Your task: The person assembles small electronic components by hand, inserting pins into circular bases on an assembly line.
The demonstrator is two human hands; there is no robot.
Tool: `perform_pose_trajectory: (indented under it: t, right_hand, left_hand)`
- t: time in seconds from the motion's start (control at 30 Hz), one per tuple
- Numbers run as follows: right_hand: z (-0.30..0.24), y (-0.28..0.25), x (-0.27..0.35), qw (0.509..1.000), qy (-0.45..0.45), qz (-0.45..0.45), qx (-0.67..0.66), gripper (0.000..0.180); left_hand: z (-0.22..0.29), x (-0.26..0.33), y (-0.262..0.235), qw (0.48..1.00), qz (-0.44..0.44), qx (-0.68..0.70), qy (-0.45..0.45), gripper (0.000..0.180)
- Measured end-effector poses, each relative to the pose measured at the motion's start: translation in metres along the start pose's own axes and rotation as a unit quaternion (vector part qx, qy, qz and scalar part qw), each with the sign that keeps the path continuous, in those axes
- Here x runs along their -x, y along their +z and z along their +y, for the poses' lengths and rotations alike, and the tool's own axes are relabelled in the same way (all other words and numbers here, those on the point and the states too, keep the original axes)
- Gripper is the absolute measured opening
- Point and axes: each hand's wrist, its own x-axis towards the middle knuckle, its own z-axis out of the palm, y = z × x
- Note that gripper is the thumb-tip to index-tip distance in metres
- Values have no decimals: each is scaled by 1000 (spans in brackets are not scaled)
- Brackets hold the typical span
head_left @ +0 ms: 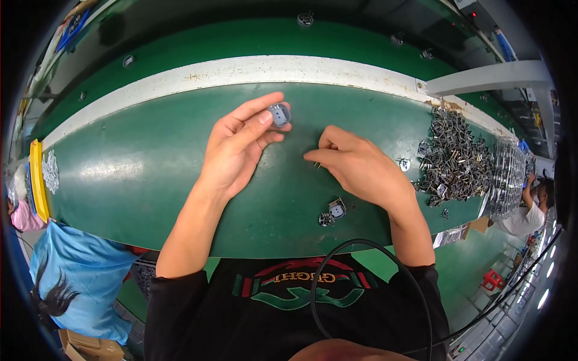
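Observation:
Between the thumb and fingers of my left hand (232, 141) is a small grey plastic housing (279, 115), its face with small openings turned up toward me. Just to the right, over the green bench top (277, 210), my right hand (361, 162) pinches a small part with brass-coloured pins (317, 165); its body is mostly hidden by my fingers. The two hands are apart, with a narrow gap between them. Below my right hand, a grey square housing (337, 208) and a small dark part with metal bits (326, 219) lie side by side on the bench.
A large heap of small dark metal parts (454, 156) covers the bench's right side, beside stacked clear trays (506, 177). A white ledge (241, 71) bounds the far edge; beyond runs a green belt (211, 51) carrying several parts. Clear pieces (50, 172) lie near a yellow bin edge (38, 180).

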Motion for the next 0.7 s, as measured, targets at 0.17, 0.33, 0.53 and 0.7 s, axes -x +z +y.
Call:
perform_pose_trajectory:
  t: [0.17, 0.33, 0.53, 0.7]
  right_hand:
    - [1, -4, 3, 993, 18, 92, -75, 23]
    - [-9, 3, -6, 942, -24, 254, -220, 21]
    - [-10, 18, -12, 905, -28, 329, -269, 21]
    - [-14, 18, -13, 912, -20, 371, -174, 17]
  left_hand:
    - [-8, 1, 4, 999, -46, 20, 10, 33]
    - [-13, 5, 15, 998, -53, -18, -5, 35]
    - [-22, 7, 18, 997, -73, -11, -9, 36]
    - [-21, 10, 25, 998, -46, -30, 17, 37]
